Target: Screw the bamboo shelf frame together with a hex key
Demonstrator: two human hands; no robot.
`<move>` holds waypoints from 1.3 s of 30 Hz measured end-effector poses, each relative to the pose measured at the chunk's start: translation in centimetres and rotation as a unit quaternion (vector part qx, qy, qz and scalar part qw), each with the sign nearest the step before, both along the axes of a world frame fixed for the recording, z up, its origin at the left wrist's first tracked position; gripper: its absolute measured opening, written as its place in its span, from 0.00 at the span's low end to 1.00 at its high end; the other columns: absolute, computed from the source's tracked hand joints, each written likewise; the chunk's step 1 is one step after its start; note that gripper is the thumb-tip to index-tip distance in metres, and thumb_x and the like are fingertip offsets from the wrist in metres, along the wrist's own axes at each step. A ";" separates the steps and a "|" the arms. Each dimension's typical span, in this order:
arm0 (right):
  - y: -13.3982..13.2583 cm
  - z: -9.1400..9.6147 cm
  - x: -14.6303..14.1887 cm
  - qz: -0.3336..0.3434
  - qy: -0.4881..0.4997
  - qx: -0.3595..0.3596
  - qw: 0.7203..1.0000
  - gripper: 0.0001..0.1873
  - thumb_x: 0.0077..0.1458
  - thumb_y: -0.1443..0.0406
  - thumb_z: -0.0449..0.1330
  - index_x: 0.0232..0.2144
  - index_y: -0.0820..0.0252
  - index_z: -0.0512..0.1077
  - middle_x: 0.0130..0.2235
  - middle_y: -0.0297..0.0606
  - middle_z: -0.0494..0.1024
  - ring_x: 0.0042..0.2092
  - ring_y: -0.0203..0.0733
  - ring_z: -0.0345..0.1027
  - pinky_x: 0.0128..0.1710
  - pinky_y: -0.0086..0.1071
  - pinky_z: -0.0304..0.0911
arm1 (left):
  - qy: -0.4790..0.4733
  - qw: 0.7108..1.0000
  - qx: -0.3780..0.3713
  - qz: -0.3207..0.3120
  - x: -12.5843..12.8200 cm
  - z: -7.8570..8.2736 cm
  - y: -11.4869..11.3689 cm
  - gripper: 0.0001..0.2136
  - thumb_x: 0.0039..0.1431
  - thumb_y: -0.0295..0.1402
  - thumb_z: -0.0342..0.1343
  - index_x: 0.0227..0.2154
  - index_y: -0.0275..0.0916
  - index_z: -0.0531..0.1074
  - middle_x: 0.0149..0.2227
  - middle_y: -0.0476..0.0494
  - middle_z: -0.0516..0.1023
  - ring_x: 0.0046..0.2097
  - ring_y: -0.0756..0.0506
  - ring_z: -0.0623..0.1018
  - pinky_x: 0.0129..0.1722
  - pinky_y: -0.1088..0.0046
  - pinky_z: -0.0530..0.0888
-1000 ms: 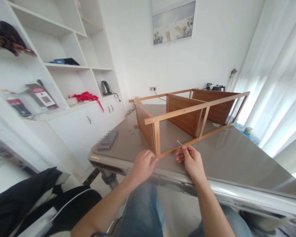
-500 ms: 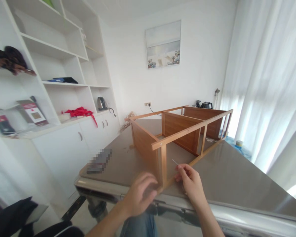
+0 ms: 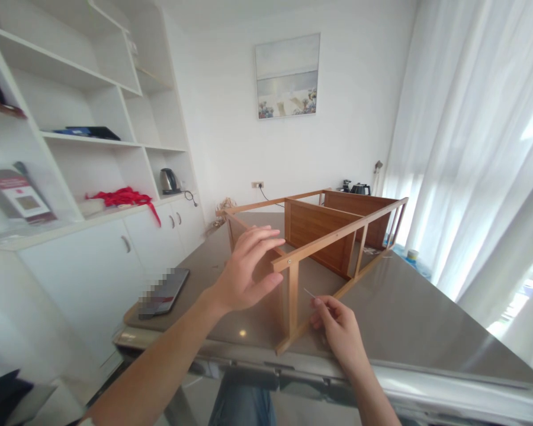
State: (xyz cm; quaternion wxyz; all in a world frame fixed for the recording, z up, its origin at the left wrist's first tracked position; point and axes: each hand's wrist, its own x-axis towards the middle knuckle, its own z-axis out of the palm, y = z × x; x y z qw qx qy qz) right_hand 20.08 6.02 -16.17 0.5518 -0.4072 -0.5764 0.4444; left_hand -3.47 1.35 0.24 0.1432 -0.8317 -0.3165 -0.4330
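In the head view, the left hand is raised on an extended arm, open with fingers spread, in front of the wooden frame on the table. The right hand pinches a thin metal pin between thumb and fingertips, just beside the frame.

a home, with built-in white shelves, electric kettle and sheer curtains

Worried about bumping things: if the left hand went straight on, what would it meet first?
Probably the wooden frame's corner post, just ahead of the left hand; depth is unclear.
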 end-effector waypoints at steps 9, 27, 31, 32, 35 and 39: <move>-0.2 0.2 -0.1 0.019 0.040 -0.028 0.999 0.30 0.57 0.38 0.62 0.36 0.60 0.74 0.34 0.45 0.83 0.26 0.41 0.74 0.25 0.33 0.70 | -0.169 0.976 -0.005 0.140 -2.0 -10.1 -1.9 0.22 0.63 0.33 0.59 0.59 0.39 0.65 0.58 0.34 0.71 0.61 0.38 0.72 0.62 0.55 0.70; 0.5 -0.3 0.4 0.039 0.039 -0.042 0.998 0.30 0.52 0.44 0.68 0.42 0.64 0.77 0.33 0.48 0.84 0.26 0.41 0.75 0.23 0.32 0.72 | -0.003 0.843 -0.289 0.454 -13.6 -13.3 6.1 0.13 0.68 0.36 0.56 0.44 0.29 0.78 0.49 0.27 0.75 0.48 0.38 0.79 0.52 0.60 0.75; -0.1 0.3 0.0 0.041 0.044 -0.042 0.997 0.25 0.54 0.48 0.66 0.41 0.63 0.76 0.32 0.45 0.83 0.24 0.39 0.74 0.22 0.30 0.70 | 0.015 0.811 -0.336 0.479 -13.6 -13.0 8.7 0.12 0.68 0.37 0.58 0.44 0.31 0.76 0.48 0.35 0.78 0.49 0.41 0.79 0.52 0.58 0.77; -0.2 0.3 -0.1 0.037 0.044 -0.044 0.997 0.23 0.54 0.48 0.65 0.40 0.63 0.76 0.31 0.44 0.83 0.24 0.38 0.73 0.22 0.30 0.70 | 0.019 0.807 -0.345 0.480 -13.6 -13.0 9.0 0.13 0.68 0.39 0.58 0.46 0.33 0.75 0.48 0.39 0.79 0.48 0.43 0.79 0.51 0.58 0.77; -0.1 0.2 -0.4 0.029 0.048 -0.048 0.997 0.20 0.55 0.51 0.64 0.39 0.62 0.76 0.31 0.42 0.83 0.24 0.38 0.73 0.23 0.31 0.69 | 0.029 0.800 -0.364 0.476 -13.5 -12.8 9.1 0.13 0.69 0.40 0.58 0.47 0.35 0.75 0.48 0.41 0.79 0.48 0.43 0.80 0.51 0.57 0.78; 0.0 -0.1 -0.4 0.017 0.059 -0.039 0.997 0.17 0.57 0.53 0.61 0.38 0.60 0.76 0.32 0.41 0.83 0.25 0.38 0.74 0.24 0.30 0.69 | 0.022 0.817 -0.363 0.447 -12.6 -11.9 7.0 0.10 0.70 0.34 0.55 0.42 0.31 0.76 0.47 0.36 0.79 0.50 0.40 0.80 0.54 0.55 0.75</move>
